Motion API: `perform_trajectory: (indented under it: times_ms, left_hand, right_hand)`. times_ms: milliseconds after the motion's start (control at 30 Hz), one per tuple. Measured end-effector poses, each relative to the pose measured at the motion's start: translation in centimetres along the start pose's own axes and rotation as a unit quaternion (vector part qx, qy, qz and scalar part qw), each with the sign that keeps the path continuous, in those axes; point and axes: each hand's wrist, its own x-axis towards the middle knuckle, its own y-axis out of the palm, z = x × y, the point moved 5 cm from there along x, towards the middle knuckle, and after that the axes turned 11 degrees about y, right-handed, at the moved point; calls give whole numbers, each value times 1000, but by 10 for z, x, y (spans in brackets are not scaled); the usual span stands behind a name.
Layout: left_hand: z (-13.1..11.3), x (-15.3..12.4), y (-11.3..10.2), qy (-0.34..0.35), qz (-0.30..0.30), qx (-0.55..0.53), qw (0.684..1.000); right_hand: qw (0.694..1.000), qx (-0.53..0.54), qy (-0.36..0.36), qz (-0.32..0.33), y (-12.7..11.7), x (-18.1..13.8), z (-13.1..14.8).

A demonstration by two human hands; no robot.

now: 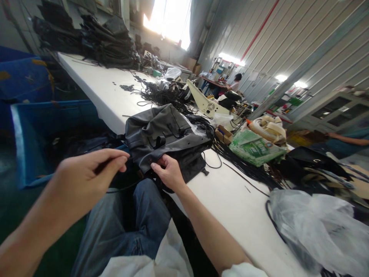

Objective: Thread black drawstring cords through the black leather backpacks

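A dark grey leather-like bag point(164, 132) lies at the near edge of a long white table point(236, 207), partly hanging over my knee. My right hand point(168, 171) grips the bag's lower edge, fingers curled round the material. My left hand point(89, 173) is held up to the left of the bag, thumb and fingers pinched on a thin black cord point(121, 187) that runs under the hand toward the bag. My legs in blue jeans point(129, 223) show below.
A blue bin point(34, 130) stands on the floor at left. Tangled black cords point(230, 154), a green packet point(253, 148), clear plastic bags point(317, 223) and stacked dark material point(100, 38) cover the table. A cream machine point(206, 102) sits beyond. Another person's arm point(346, 140) shows at right.
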Motion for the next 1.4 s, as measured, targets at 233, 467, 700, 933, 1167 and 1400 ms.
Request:
perform_trajectory:
  times_ms: [233, 467, 700, 933, 1167, 1400]
  left_hand:
    - [18, 9, 81, 80, 94, 32, 992]
    - [12, 16, 88, 31, 150, 96, 983]
    - [29, 20, 99, -27, 150, 43, 987]
    - [33, 18, 102, -35, 119, 46, 991]
    - [26, 18, 109, -23, 101, 41, 994]
    - [30, 14, 111, -48, 93, -4, 994]
  right_hand:
    - [999, 40, 1, 5, 0, -2, 5]
    - [1000, 6, -20, -13, 0, -4, 6]
    - [999, -16, -17, -32, -2, -7, 8]
    - [999, -16, -15, -27, -1, -7, 4]
    - [999, -18, -16, 24, -5, -8, 15]
    - [993, -109, -47, -18, -8, -6, 24]
